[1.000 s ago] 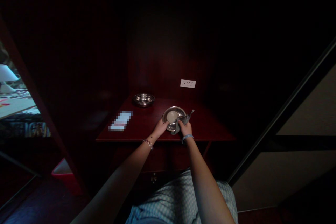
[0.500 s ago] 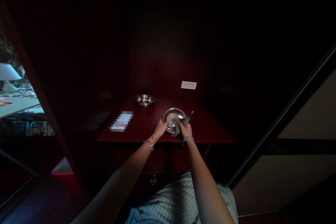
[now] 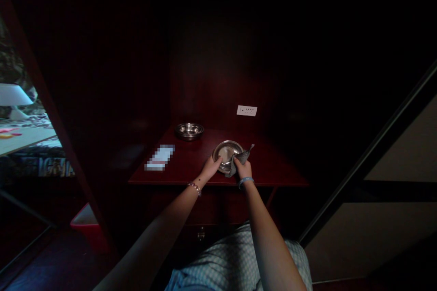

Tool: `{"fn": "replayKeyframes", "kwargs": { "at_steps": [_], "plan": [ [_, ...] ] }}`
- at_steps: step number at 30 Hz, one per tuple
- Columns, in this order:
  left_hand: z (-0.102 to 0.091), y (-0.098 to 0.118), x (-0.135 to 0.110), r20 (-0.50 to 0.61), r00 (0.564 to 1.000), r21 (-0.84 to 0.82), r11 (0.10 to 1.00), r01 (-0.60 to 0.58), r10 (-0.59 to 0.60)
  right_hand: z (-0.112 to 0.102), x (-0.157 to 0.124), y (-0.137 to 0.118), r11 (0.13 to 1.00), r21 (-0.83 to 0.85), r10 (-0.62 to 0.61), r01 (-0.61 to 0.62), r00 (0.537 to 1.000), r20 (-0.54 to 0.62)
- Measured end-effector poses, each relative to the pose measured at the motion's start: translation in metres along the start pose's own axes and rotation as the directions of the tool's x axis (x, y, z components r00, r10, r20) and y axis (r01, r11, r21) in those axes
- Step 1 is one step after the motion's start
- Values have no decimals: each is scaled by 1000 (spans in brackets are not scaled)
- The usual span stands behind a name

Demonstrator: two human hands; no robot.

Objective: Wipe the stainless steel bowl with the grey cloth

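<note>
Dim room, dark red wood alcove w/ a desk (image 3: 191, 170) set into it; back wall nearly black. Far left, past a slanted panel edge, a brighter area shows a white lamp (image 3: 13, 95); the rest there is too small to tell. Low left on the floor, a red bin (image 3: 85, 227). On the desk's left part lies a pale flat item (image 3: 160, 158), blurred, can't tell what it is. Beyond it, near the far edge, a steel bowl (image 3: 189, 130) stands upright, well apart from the hands.

Centre: L hand (image 3: 210, 168), bead bracelet (image 3: 194, 186) on the wrist, curls narrow round the near-left rim of a 2nd bowl (image 3: 226, 151), thumb on top of the rim. This bowl is near the desk's front edge, tipped a bit toward the camera so the shiny inside shows; can't tell if its base touches the desk. A grey cloth (image 3: 243, 158) is bunched against the bowl's right rim, one corner sticking out to the far right. R hand (image 3: 243, 170), blue band (image 3: 246, 180) on the wrist, is closed on the cloth, pressing it to the rim. Hands close together, bowl between them.

On the back wall, above and right of the 2nd bowl, a white socket plate (image 3: 246, 110). Bottom centre, the person's checked clothing (image 3: 225, 259). Far right, a dark door frame (image 3: 368, 154) runs diagonally w/ pale panels beside it.
</note>
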State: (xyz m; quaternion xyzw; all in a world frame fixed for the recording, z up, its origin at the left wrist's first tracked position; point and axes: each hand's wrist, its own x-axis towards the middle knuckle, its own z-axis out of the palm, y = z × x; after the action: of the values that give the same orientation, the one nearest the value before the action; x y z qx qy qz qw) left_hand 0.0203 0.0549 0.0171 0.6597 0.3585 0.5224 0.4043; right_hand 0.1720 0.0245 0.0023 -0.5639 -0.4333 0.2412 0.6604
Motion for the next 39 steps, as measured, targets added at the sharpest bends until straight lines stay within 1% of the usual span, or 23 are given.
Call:
{"fn": "replayKeyframes", "kwargs": {
  "at_steps": [3, 8, 14, 19, 25, 33, 39],
  "plan": [
    [0, -3, 1, 7, 1000, 13, 1000, 8, -8, 0, 1, 1, 1000, 12, 6, -6, 1000, 1],
    [0, -3, 1, 5, 1000, 10, 1000, 8, -8, 2, 1, 2, 1000, -1, -25, 26, 1000, 18],
    [-1, -3, 2, -8, 998, -14, 998, 60, -60, 2, -1, 0, 998, -42, -51, 53, 998, 41],
    [-1, -2, 1, -6, 999, -2, 999, 49, -49, 1, -4, -4, 995, -81, -61, 64, 998, 32],
    [0, -3, 1, -10, 999, 1, 999, 42, -42, 2, -2, -2, 994, -88, -65, 67, 997, 27],
    [0, -7, 3, -31, 997, -42, 997, 63, -64, 0, -5, -7, 991, -113, -63, 66, 998, 26],
    [0, -4, 1, -45, 994, -70, 993, 100, -103, 1, -4, -4, 992, -102, -78, 79, 997, 13]
  ]
}}
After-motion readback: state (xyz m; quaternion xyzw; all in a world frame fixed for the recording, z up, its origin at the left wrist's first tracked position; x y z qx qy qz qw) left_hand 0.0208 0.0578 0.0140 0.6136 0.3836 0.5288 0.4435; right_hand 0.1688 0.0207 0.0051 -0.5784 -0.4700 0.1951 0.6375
